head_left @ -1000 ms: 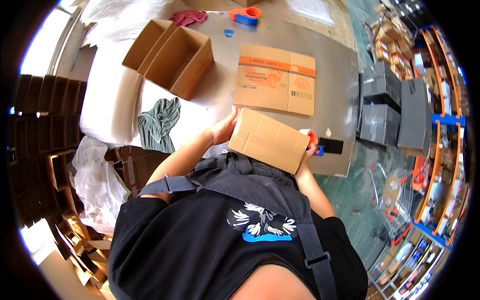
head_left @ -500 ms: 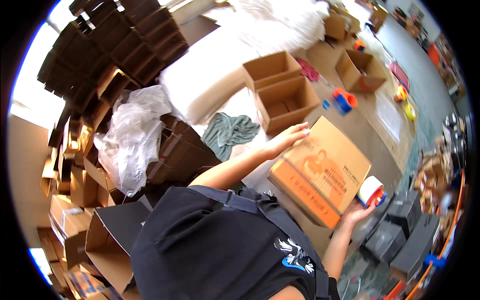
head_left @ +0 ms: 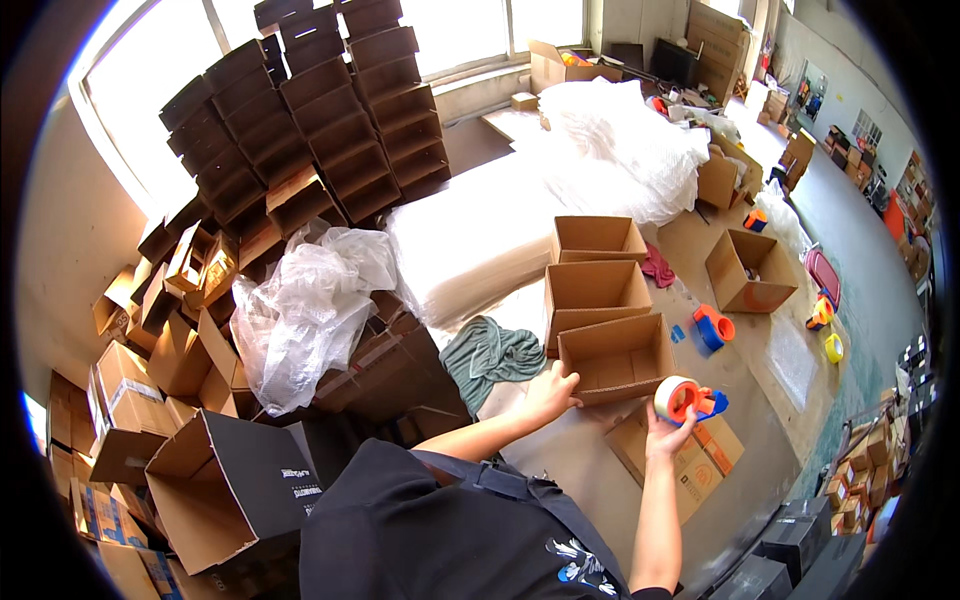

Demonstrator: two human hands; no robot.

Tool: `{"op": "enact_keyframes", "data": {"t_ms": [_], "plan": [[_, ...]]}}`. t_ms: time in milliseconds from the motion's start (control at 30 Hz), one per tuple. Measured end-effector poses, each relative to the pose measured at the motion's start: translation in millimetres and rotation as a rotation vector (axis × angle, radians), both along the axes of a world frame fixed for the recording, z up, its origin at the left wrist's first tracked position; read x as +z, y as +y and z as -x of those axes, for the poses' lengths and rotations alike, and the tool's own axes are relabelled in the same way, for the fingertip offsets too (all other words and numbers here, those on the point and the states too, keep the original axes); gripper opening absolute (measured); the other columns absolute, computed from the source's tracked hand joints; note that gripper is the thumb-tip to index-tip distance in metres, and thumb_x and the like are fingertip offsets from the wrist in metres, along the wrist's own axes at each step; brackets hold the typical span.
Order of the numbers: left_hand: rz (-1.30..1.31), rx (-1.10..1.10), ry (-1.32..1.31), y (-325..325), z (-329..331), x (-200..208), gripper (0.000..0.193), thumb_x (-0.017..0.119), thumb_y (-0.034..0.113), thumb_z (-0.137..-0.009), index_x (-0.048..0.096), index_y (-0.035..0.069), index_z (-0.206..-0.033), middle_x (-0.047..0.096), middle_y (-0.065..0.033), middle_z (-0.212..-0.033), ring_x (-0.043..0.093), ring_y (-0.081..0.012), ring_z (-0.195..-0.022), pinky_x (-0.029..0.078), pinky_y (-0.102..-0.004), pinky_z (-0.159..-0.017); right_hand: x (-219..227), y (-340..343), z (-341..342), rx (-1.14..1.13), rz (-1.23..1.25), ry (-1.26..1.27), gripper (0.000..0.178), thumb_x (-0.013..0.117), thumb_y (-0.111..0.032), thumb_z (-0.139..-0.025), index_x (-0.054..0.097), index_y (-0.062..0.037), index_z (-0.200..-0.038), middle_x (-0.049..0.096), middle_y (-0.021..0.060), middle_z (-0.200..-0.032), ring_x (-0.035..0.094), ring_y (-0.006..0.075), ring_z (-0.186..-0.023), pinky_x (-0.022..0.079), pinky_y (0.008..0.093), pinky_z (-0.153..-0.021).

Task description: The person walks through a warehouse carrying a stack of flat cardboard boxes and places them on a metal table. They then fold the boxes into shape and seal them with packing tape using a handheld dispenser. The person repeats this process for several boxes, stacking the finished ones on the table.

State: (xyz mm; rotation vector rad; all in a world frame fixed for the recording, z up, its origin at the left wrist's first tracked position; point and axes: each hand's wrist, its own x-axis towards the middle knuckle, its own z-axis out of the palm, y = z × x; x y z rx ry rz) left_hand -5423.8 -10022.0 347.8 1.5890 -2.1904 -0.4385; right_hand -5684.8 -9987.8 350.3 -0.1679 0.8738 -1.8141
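My left hand (head_left: 550, 393) is at the near left corner of an open cardboard box (head_left: 625, 365), its bent fingers apart; the exact contact is hard to make out. In my right hand (head_left: 668, 432) is a tape dispenser (head_left: 682, 399) with a pale roll and red and blue parts, held by the box's near right corner. The box stands open side up, nearest me in a row with two more open boxes (head_left: 597, 290). Below the dispenser a printed orange-brown carton (head_left: 705, 470) rests on the table, partly hidden by my right hand and forearm.
A green cloth (head_left: 490, 355) lies left of the row. To the right are another blue and orange tape dispenser (head_left: 712, 327), an open box (head_left: 750, 275) and a bubble-wrap sheet (head_left: 792, 365). White wrap rolls (head_left: 480, 230) lie behind; stacked boxes (head_left: 320, 120) rise at far left.
The box held between my hands has been set down at the near end of the row, opening upward. My right hand keeps the tape dispenser. The view has shifted, showing more of the room.
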Motion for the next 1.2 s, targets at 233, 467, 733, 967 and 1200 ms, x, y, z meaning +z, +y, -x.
{"op": "enact_keyframes", "data": {"t_ms": [233, 467, 733, 967, 1200], "plan": [[0.264, 0.012, -0.275, -62, 25, -34, 0.009, 0.064, 0.021, -0.077, 0.067, 0.013, -0.077, 0.060, -0.0090, -0.076, 0.065, -0.0263, -0.065, 0.054, -0.0405, -0.051, -36, 73, 50, 0.039, 0.065, 0.075, 0.059, 0.056, -0.041, -0.087, 0.042, -0.0134, -0.138, 0.048, 0.0067, -0.138, 0.047, 0.0261, -0.126, 0.043, 0.0484, -0.100], [-0.098, 0.031, -0.193, -54, 83, 30, 0.101, 0.068, 0.035, -0.085, -0.004, 0.008, -0.151, 0.068, -0.0236, -0.077, 0.067, -0.0402, -0.073, 0.052, -0.0487, -0.064, -83, 179, 157, -0.322, -0.403, 0.639, 0.044, 0.061, -0.035, -0.089, 0.053, -0.0049, -0.120, 0.060, 0.0052, -0.107, 0.057, 0.0156, -0.100, 0.042, 0.0326, -0.093], [-0.359, -0.321, 0.137, -22, 182, -122, 0.066, 0.064, 0.034, -0.087, 0.044, -0.009, -0.133, 0.054, -0.0315, -0.127, 0.055, -0.0412, -0.117, 0.044, -0.0427, -0.096, -98, 200, 209, -0.225, -0.650, 0.627, 0.063, 0.063, -0.046, -0.083, 0.054, -0.0009, -0.126, 0.059, 0.0103, -0.122, 0.054, 0.0193, -0.113, 0.038, 0.0330, -0.099], [-1.296, -0.139, 0.640, -25, 198, -182, 0.060, 0.062, 0.032, -0.087, 0.042, 0.000, -0.134, 0.052, -0.0162, -0.131, 0.047, -0.0284, -0.122, 0.035, -0.0417, -0.102, -139, 190, 208, -0.206, -0.740, 0.645, 0.066, 0.066, -0.047, -0.079, 0.056, -0.0018, -0.126, 0.062, 0.0127, -0.119, 0.054, 0.0224, -0.115, 0.038, 0.0355, -0.102], [-1.306, -0.134, 0.625, 18, 239, -112, 0.048, 0.054, 0.036, -0.091, 0.050, 0.010, -0.131, 0.054, -0.0109, -0.129, 0.042, -0.0269, -0.126, 0.023, -0.0534, -0.107, -95, 224, 238, -0.173, -0.777, 0.750, 0.059, 0.066, -0.043, -0.080, 0.057, 0.0018, -0.118, 0.063, 0.0147, -0.110, 0.059, 0.0226, -0.104, 0.044, 0.0336, -0.094]]}}
